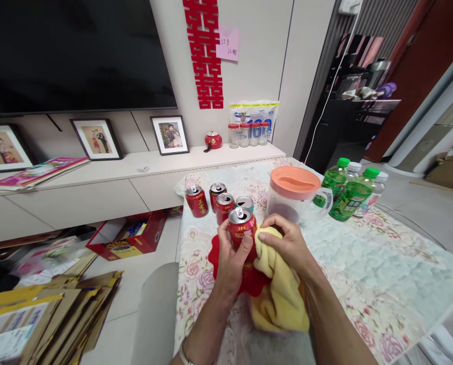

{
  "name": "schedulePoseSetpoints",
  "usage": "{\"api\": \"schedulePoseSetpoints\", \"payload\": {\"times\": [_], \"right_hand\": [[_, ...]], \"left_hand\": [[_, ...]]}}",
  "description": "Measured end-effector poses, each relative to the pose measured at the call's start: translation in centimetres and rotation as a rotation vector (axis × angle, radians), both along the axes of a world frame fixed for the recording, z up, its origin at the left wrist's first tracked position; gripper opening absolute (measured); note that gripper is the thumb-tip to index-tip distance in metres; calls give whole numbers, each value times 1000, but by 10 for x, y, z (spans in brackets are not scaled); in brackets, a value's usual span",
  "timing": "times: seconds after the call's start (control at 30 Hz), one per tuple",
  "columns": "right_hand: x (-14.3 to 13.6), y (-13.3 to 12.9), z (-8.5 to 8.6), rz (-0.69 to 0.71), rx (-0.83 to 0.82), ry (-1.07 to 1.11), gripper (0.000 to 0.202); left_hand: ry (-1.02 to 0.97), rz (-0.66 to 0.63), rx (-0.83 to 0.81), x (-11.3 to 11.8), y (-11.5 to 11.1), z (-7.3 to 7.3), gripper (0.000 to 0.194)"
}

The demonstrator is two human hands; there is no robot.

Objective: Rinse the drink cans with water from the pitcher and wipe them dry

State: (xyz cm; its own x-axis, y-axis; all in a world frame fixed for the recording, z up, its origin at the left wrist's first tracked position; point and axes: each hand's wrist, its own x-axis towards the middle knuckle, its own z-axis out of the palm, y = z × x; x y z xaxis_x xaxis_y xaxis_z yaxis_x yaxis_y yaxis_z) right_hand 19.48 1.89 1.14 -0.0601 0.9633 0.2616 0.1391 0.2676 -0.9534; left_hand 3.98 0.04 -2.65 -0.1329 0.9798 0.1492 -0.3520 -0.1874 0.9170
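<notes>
My left hand (234, 257) is wrapped around a red drink can (242, 229), held upright with its opened top facing up. In my right hand (287, 241) a yellow cloth (275, 284) is pinched, pressed against the can's right side, and its loose end hangs down over the table. Beneath the can lies a red scalloped mat (254, 281), partly covered by my hands and the cloth. Just behind stand more cans: a red can (197, 203) at the left, two others close by, and a can with a green rim (244, 204) mostly hidden.
A clear pitcher with an orange lid (295, 181) stands right of the cans. Several green-labelled bottles (353, 195) are grouped farther right on the floral tablecloth (363, 268). Glass jars (244, 137) line the white cabinet behind. A grey seat (155, 309) and flattened cardboard (70, 314) are at left.
</notes>
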Motion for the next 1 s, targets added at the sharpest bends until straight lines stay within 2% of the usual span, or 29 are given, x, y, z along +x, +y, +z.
{"api": "schedulePoseSetpoints", "payload": {"times": [0.13,0.23,0.3,0.43,0.7,1.0], "right_hand": [[-4,-1,-1,-135,76,137,28],[-7,-2,0,-210,165,147,24],[-7,-3,1,-209,209,121,21],[-5,-3,2,-113,216,40,17],[0,0,2,76,107,-125,17],[5,2,-5,213,-24,-242,7]], "left_hand": [[1,-123,-15,2,-2,1,70],[33,-132,-26,3,-1,-1,74],[58,-113,-21,2,-1,-3,78],[79,-87,1,2,0,-3,80],[-22,-52,-14,0,-1,3,62],[-146,31,1,0,7,-1,63]]}}
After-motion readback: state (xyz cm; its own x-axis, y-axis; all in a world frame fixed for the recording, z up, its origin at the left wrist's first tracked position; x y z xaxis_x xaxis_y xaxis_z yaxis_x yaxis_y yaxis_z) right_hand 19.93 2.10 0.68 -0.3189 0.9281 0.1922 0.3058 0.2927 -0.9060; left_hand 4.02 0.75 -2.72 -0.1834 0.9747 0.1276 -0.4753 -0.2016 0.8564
